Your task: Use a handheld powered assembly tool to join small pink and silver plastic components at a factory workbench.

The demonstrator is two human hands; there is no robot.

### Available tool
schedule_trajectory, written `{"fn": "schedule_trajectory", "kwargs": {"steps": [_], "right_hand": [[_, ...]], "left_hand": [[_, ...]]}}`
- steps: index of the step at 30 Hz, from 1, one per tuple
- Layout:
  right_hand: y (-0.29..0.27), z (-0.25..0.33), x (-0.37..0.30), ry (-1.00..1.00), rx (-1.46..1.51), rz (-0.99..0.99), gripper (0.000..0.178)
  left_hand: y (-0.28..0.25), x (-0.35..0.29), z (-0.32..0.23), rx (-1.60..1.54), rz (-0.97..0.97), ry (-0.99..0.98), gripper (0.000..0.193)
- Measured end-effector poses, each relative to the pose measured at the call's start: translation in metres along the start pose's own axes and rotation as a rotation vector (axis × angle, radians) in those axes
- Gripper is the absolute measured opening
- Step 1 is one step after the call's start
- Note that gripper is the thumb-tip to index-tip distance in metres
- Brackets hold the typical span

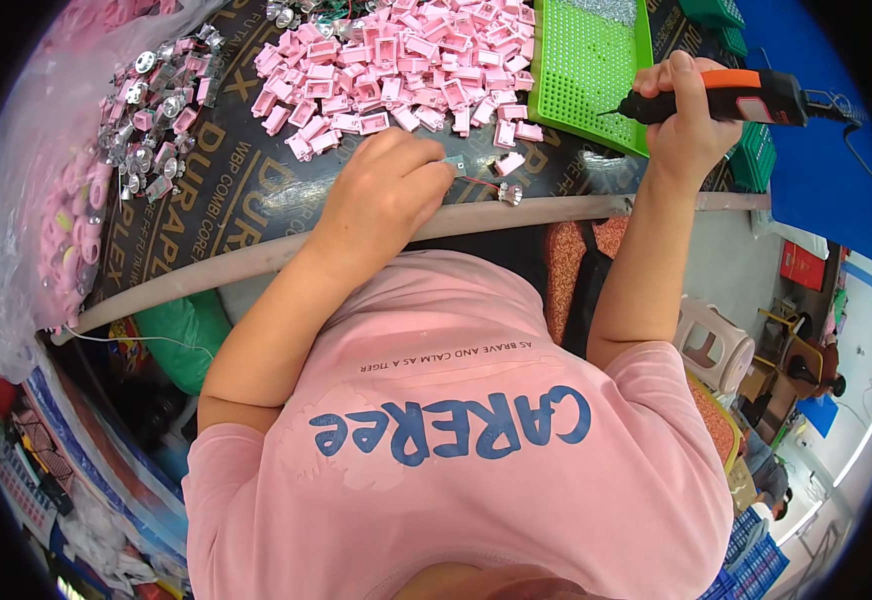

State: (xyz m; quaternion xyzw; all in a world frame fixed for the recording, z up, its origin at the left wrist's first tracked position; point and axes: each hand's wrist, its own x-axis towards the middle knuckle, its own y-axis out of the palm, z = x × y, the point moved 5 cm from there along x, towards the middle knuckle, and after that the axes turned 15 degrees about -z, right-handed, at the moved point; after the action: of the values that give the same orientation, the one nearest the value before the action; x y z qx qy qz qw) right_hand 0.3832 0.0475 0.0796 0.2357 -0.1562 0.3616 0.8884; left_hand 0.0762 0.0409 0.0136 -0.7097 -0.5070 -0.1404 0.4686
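My right hand is wrapped round a black and orange electric screwdriver. Its thin bit points left, over a green perforated tray. At the table's near edge my left hand is closed, fingers curled, with a small metal-ended part showing at its fingertips. From that part a red wire runs right to a small silver lamp reflector. Most of what the left fingers grip is hidden. A single pink plastic housing lies just right of them, and a heap of pink housings spreads beyond.
Small metal screws lie at the tray's far end. Left of the heap is a pile of wired reflector assemblies, beside a clear plastic bag with pink parts. Green baskets stand at right. The screwdriver's cable trails rightward.
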Motion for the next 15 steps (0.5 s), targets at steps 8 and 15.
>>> {"fn": "schedule_trajectory", "kwargs": {"steps": [8, 15], "right_hand": [[-0.0008, 0.0005, -0.001, 0.004, 0.042, -0.001, 0.013], [-0.0078, -0.0016, 0.0016, -0.027, -0.036, 0.062, 0.009]], "left_hand": [[-0.0003, -0.0007, 0.0003, -0.002, 0.003, -0.003, 0.027], [-0.0002, -0.0006, 0.0003, -0.001, -0.001, -0.008, 0.028]]}}
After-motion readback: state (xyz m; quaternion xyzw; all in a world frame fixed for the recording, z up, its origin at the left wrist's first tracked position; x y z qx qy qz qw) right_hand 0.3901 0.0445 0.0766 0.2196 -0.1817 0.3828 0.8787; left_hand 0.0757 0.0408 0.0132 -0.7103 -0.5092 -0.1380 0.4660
